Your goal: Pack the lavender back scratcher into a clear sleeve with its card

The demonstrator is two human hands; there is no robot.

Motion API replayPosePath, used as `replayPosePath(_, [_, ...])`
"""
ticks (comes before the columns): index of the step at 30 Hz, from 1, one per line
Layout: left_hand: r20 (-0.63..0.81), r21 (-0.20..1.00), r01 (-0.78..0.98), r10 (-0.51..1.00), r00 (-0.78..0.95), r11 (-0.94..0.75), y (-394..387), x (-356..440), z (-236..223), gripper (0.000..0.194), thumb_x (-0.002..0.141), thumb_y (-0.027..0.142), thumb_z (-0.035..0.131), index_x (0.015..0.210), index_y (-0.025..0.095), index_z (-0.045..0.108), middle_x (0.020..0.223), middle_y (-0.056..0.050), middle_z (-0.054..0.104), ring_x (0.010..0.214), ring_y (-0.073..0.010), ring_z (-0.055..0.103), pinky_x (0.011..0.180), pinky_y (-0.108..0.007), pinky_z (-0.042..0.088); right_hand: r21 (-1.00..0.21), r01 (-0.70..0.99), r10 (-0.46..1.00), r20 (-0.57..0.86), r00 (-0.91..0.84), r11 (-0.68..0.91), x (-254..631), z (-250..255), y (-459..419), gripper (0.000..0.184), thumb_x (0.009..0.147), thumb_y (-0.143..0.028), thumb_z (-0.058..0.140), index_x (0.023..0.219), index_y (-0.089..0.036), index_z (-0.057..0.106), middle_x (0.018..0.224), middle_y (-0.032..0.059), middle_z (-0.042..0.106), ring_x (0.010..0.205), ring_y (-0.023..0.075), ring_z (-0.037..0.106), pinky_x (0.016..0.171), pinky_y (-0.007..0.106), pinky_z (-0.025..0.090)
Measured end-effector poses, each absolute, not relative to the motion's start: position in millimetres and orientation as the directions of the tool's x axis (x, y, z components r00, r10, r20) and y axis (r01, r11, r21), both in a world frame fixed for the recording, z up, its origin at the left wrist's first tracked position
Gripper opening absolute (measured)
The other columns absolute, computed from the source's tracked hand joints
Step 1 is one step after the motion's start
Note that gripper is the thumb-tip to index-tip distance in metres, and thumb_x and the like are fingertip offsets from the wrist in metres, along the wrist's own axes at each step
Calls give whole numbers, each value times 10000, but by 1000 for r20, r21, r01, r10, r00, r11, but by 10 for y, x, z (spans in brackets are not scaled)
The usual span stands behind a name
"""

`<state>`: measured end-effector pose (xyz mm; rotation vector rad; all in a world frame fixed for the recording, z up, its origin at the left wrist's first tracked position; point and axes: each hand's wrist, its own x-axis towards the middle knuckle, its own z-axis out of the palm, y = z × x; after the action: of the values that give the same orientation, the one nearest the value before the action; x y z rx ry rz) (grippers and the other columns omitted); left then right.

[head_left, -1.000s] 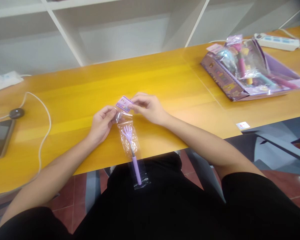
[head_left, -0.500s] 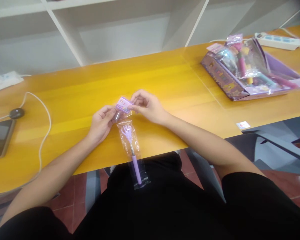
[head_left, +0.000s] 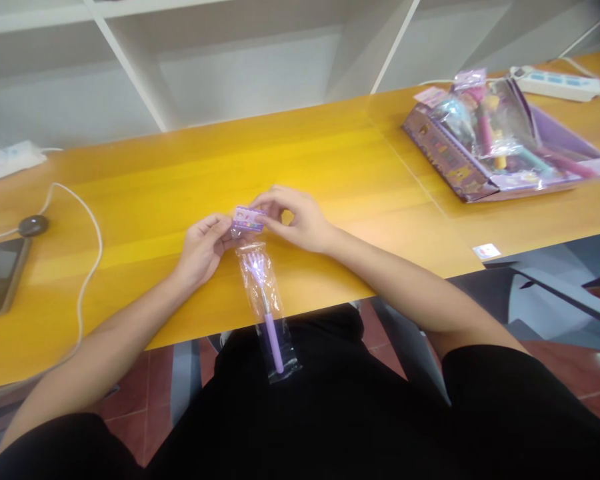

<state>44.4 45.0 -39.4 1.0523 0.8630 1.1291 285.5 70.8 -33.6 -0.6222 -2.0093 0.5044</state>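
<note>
A purple back scratcher with a hand-shaped head and a metal neck lies inside a clear plastic bag. It reaches from the table over its front edge, above my lap. At the bag's top is a pink and purple printed header card. My left hand pinches the card's left end, closed on it. My right hand has thumb and index finger closed on the card's right end. Some fingertips are hidden behind the card.
A purple display box of bagged, colourful items stands at the right, before a white power strip. A small sticker lies near the front edge. On the left are a white cable and a dark-screened device. White shelving backs the table.
The header card has tilted to lie more level and its top has come down slightly. My right fingers have shifted a little on it. The bagged back scratcher sits slightly lower.
</note>
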Motion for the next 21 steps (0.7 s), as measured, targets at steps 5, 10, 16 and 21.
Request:
replayPosePath(5, [-44,955,-278,974,223,106,441,446,-381,405,807,481,954,824,167,699,900,-80,823,805,-232,809,810,-371,679,-500,270,567,688,-453,823,2852,-328,691,163,1060,-223,664,1222,-219,685,914,-28,665,708,105,596,774,296,542])
replayPosePath(10, [-42,955,-280,979,199,98,447,443,-397,379,787,445,972,790,156,725,872,-68,801,793,-195,781,771,-315,667,-488,266,553,677,-486,831,2848,-329,686,158,1042,-214,682,1199,-216,698,856,-36,636,690,108,579,767,298,513])
replayPosePath(16, [-44,954,-285,981,188,98,455,449,-420,380,781,434,980,772,153,725,817,-42,741,767,-157,723,776,-304,664,-491,218,531,695,-485,843,2853,-345,699,122,1066,-258,667,1171,-228,721,830,-29,608,705,127,574,741,307,491])
replayPosePath(21, [-35,954,-288,983,182,87,451,456,-423,383,778,426,986,777,151,720,818,-34,729,767,-147,713,788,-295,659,-489,183,513,716,-474,853,2861,-351,709,127,1057,-250,697,1172,-222,741,859,-18,619,729,126,578,717,301,478])
